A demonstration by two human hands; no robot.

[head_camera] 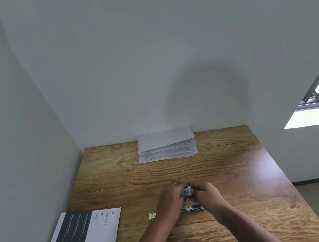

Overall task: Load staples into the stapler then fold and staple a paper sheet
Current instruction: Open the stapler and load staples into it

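While both hands meet mid-desk, left hand (172, 199) & right hand (206, 195) pinch a small grey staple box (186, 192) btwn fingertips. Stapler (192, 208) lies just beneath; paper stack (166, 144) at far edge of wooden desk (224, 165).

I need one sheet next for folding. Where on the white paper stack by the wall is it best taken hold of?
Probably take the top sheet of the paper stack at its near right corner, coming from the front. The sheets are fanned there, so edges sit apart, and the far edge lies close to the wall.
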